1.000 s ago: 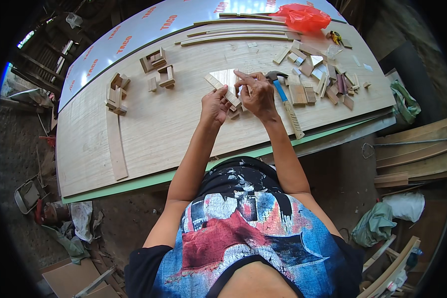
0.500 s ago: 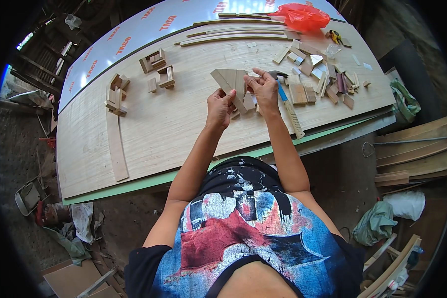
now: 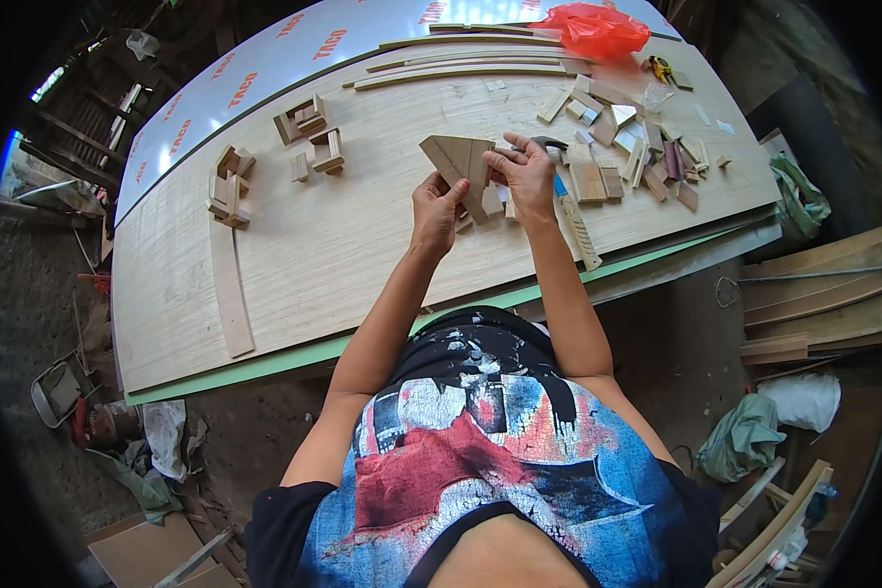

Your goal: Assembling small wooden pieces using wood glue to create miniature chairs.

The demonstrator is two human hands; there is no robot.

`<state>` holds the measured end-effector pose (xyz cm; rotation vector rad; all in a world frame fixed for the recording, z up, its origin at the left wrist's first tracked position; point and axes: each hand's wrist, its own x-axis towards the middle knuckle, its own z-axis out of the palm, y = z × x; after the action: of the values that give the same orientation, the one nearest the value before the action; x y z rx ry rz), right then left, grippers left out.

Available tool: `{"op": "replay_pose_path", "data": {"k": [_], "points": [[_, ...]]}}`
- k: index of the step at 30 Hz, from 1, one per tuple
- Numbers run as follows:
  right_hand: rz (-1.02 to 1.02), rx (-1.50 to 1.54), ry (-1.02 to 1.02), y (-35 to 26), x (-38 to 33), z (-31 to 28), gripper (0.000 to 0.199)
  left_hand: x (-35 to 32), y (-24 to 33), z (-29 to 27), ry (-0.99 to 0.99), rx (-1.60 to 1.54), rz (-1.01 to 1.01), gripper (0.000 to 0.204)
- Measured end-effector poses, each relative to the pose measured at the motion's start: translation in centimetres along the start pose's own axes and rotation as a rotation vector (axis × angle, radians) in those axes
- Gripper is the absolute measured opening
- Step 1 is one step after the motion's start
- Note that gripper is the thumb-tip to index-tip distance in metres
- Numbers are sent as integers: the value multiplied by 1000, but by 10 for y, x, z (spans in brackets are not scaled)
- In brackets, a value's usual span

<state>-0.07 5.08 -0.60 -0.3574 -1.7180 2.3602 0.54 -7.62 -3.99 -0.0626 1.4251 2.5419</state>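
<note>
Above the wooden board, an angular wooden piece [image 3: 461, 162] made of flat strips is held up in front of me. My left hand [image 3: 436, 210] grips its lower left side, thumb on the face. At its right edge my right hand [image 3: 527, 181] has thumb and index finger closed against the wood; whether something small sits between them is hidden. Just right of that hand lies a claw hammer [image 3: 580, 233] with a blue and tan handle, its dark head partly behind the fingers. Small wood blocks [image 3: 586, 183] lie beside the hammer.
Joined wooden pieces [image 3: 229, 186] stand on the left of the board, near a long flat strip [image 3: 230, 304]. Long slats [image 3: 461, 73], a red plastic bag [image 3: 598, 32] and a tape measure [image 3: 661, 70] lie toward the back. Wood offcuts [image 3: 676, 162] are scattered at right.
The wooden piece has shifted slightly right and turned a little. Both hands moved slightly with it, the right one's fingers now lying closer along its edge.
</note>
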Motion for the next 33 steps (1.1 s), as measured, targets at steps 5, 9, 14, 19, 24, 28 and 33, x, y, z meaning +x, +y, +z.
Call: {"op": "replay_pose_path", "data": {"k": [5, 9, 14, 19, 24, 28, 33], "points": [[-5, 2, -10, 1, 2, -1, 47, 1, -1, 0, 15, 34, -3, 25], [-3, 1, -10, 1, 1, -1, 47, 1, -3, -3, 10, 52, -3, 25], [-19, -25, -12, 2, 2, -2, 46, -1, -1, 0, 11, 46, 8, 20], [-22, -11, -8, 5, 1, -3, 46, -3, -4, -2, 13, 46, 10, 21], [-10, -7, -17, 6, 1, -4, 50, -2, -6, -3, 15, 40, -12, 27], [78, 17, -16, 1, 4, -8, 53, -2, -6, -1, 25, -37, -39, 28], [50, 38, -42, 0, 0, -6, 55, -4, -7, 0, 32, -32, -57, 28]]}}
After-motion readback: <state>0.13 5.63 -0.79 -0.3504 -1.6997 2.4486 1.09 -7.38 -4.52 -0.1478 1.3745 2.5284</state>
